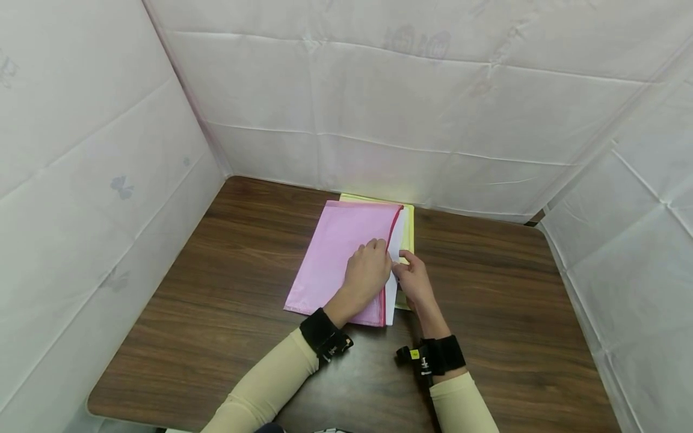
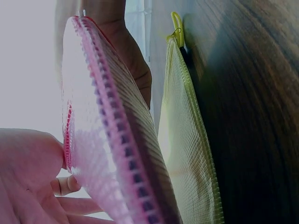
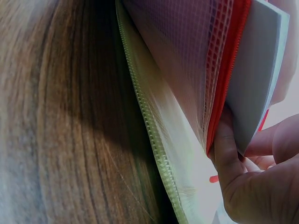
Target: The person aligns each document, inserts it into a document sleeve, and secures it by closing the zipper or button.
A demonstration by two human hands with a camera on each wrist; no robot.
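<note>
The pink zip pouch (image 1: 338,252) lies at the centre of the wooden table (image 1: 216,313), on top of a yellow zip pouch (image 1: 408,225) whose edge shows at the 3 o'clock side. A stack of white paper (image 1: 394,270) protrudes from the pink pouch's open red zipper edge (image 1: 394,225). The left hand (image 1: 368,273) rests on the pink pouch, with fingers curled over its open edge and lifting the upper layer. The right hand (image 1: 414,279), at 3 o'clock of the left, pinches the paper stack; the right wrist view shows its fingers (image 3: 229,154) wrapped around the sheets at the zipper. Risk 1: if the left hand lets the mesh layer drop, the paper corners are likely to catch on the zipper teeth and crease. Risk 2: a loose pinch could let the sheets fan apart and enter unevenly. Risk 3: sideways force may slide the pink pouch across the smooth yellow one beneath, shifting both toward the 12 o'clock wall.
</note>
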